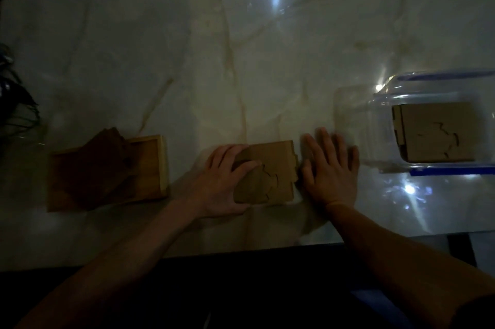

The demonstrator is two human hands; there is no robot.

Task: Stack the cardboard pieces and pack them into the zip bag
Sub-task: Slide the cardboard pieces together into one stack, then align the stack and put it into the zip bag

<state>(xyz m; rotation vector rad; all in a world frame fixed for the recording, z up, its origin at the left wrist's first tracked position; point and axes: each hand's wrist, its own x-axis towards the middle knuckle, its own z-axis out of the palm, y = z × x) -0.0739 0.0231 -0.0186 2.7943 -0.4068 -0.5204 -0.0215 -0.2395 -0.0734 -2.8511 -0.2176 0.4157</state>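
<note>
One cardboard stack (435,131) already lay inside the zip bag (396,93); a second stack (270,173) sat on the bench (187,60), left hand (225,184) gripping it, right hand (329,170) flat alongside; more pieces (107,162) waited in a wooden tray (160,162).

Brown cardboard stack (270,173), lower centre of frame: flat on the desk, notched right edge, jigsaw-like cuts on top. Clear zip bag (385,125) with blue strips, right of frame: lying flat, holding a second cardboard stack (436,131).

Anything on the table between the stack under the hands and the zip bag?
Only the right hand, flat on the table beside the cardboard stack on the zip bag side. Otherwise bare table; the bag already holds another stack.
</note>
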